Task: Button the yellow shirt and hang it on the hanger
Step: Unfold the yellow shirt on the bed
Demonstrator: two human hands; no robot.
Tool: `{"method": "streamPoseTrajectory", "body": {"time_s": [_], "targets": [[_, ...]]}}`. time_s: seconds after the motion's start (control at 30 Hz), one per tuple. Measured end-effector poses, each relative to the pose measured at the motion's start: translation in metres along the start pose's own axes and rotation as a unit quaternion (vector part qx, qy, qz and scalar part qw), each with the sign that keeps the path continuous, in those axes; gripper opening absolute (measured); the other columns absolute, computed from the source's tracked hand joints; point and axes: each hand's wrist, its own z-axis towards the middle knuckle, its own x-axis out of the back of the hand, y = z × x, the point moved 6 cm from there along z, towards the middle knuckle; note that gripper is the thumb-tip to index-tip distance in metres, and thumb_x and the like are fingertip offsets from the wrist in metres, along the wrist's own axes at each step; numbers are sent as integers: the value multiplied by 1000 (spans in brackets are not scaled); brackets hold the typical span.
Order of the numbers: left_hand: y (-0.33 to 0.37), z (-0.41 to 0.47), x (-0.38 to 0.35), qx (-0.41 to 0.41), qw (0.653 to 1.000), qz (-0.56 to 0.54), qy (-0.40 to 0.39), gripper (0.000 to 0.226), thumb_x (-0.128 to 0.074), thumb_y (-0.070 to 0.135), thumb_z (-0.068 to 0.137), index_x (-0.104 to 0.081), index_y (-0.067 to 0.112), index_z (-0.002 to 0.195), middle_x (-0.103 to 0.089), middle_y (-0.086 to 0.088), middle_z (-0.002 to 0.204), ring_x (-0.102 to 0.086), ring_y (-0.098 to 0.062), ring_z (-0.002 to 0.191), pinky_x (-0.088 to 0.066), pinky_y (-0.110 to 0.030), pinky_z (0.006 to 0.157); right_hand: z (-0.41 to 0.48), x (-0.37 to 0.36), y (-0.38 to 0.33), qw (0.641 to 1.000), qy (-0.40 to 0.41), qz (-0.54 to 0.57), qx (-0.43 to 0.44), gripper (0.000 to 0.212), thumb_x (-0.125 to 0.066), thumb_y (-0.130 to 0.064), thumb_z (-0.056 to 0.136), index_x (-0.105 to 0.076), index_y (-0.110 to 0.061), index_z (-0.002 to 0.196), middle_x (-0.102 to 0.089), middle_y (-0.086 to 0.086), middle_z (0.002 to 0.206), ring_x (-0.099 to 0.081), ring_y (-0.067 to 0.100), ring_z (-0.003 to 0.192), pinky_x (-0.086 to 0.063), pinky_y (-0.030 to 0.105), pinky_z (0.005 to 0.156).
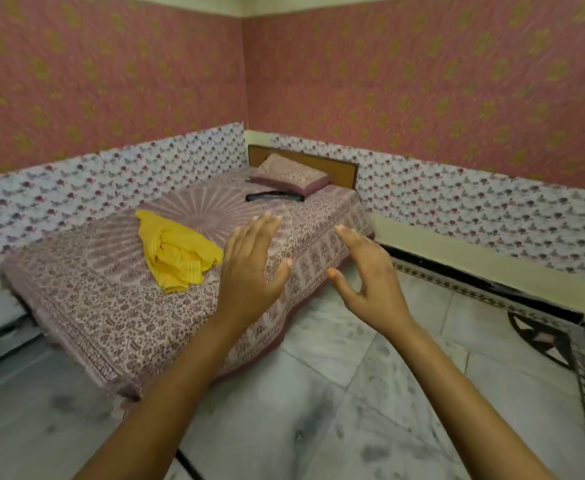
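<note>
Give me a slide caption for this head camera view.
Open left hand and right hand hover before a bed bearing a crumpled yellow shirt and a black hanger near the pillow.

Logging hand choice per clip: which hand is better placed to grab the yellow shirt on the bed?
Left, probably: the left hand hovers open nearest the yellow shirt; the right hand, also open, is farther off to the right.

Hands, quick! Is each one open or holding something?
Left hand: open, holding nothing.
Right hand: open, holding nothing.
</note>
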Motion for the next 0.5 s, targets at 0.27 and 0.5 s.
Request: {"method": "streamPoseTrajectory", "body": {"time_s": [0.27,0.5], "targets": [[-55,13,-93,70,996,-1,-56,58,-45,41,84,-38,18,137,-42,-5,144,-35,-21,135,-23,-43,113,19,-71,98,992,-35,64,-106,56,-43,-42,87,-38,-18,138,-47,2,140,-42,18,129,-33,34,103],[-146,59,-157,117,990,-3,-84,59,-43,44,84,-37,21,138,-40,-3,145,-33,-20,137,-19,-43,115,81,-158,164,986,-63,65,-137,53,-47,-39,89,-39,-17,137,-48,2,139,-44,17,127,-34,36,104]]}}
